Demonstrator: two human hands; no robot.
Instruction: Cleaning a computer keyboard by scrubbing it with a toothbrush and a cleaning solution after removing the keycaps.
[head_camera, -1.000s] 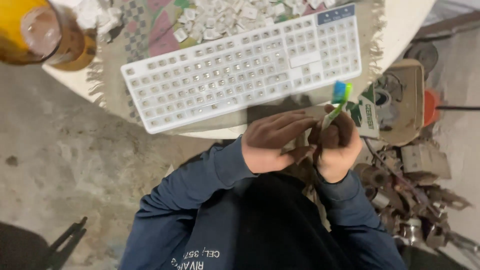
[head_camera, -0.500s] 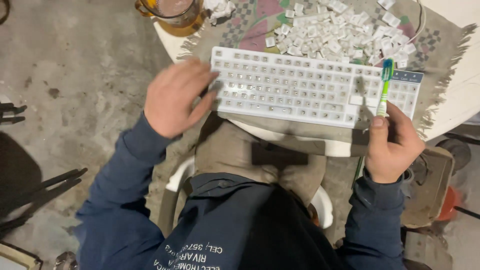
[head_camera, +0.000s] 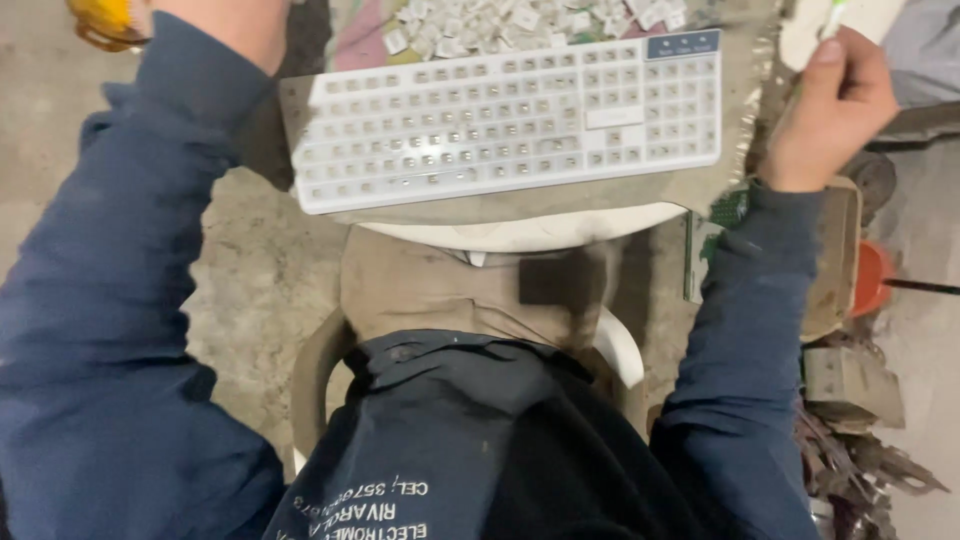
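**Keyboard stripped of its caps, tool gripped at the right**

A white keyboard (head_camera: 510, 120) is laid flat on a fringed cloth (head_camera: 745, 150) at the near edge of a pale round table (head_camera: 520, 228). Its keycaps are off: rows of bare switch sockets are shown, with only a wide pale key left near the right side and a dark blue panel at the top right corner. Loose white keycaps (head_camera: 520, 18) are heaped on the cloth just behind the keyboard.

The right hand (head_camera: 825, 110) is held to the right of the keyboard, beyond its short edge, and is closed into a fist around a slim green-tipped tool (head_camera: 830, 12), of which only the top is seen at the upper edge of the view. The tool is held upright and clear of the keyboard.

The left hand (head_camera: 225, 22) is raised at the top left, above the keyboard's far left corner, and is cut off by the frame; whether its fingers are spread or closed cannot be told. An amber glass vessel (head_camera: 105, 22) is seen just beside it.

Dark blue sleeves and a white plastic chair (head_camera: 620, 345) are seen below, and scrap parts (head_camera: 850, 400) are piled on the floor at the right.
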